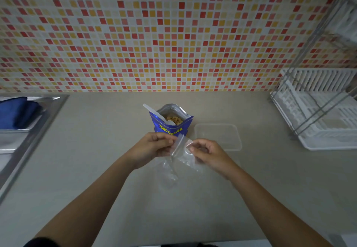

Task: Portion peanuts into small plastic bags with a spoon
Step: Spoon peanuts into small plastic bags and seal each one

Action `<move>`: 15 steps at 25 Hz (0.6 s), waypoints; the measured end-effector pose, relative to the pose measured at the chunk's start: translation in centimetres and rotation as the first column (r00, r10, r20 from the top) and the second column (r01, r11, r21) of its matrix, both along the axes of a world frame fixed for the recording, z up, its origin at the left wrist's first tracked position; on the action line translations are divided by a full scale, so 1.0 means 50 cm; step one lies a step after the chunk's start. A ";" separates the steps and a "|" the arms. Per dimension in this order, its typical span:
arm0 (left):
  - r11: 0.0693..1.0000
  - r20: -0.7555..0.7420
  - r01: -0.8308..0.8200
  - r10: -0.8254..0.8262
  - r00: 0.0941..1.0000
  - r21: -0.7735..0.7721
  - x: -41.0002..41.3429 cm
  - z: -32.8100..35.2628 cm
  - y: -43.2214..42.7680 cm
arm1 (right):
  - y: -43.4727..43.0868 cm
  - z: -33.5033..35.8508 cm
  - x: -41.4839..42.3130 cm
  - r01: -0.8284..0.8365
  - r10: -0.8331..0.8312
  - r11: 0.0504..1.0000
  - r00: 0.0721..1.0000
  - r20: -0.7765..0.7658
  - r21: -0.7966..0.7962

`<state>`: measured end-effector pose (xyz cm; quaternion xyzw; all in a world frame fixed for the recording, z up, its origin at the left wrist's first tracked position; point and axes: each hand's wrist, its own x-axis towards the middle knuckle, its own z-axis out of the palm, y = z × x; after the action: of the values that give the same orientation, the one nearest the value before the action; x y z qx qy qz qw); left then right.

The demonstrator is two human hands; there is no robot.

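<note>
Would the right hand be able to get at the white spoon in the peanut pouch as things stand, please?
Probably not at once: the right hand and left hand both grip the clear plastic bag. The spoon handle itself sticks out of the open pouch, unobstructed.

Blue, yellow-lettered peanut packet [171, 126], white spoon [154, 112], red-orange-yellow mosaic wall [154, 34], beige counter [96, 140].

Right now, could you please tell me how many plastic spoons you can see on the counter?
1: the white plastic spoon stands in the open blue peanut bag, behind both hands. Others may be hidden in the dish rack.
</note>
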<state>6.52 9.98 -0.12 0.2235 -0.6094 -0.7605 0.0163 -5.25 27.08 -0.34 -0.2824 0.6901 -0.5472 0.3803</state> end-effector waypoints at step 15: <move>0.957 0.012 -0.060 0.066 0.998 -0.284 -0.028 0.058 -0.013 | -0.014 0.038 -0.036 0.070 -0.071 0.997 0.997 -0.032 -0.043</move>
<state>5.11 9.34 2.78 0.2462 -0.7048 -0.6620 0.0661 -7.04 26.39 1.57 -0.2749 0.6945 -0.5696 0.3430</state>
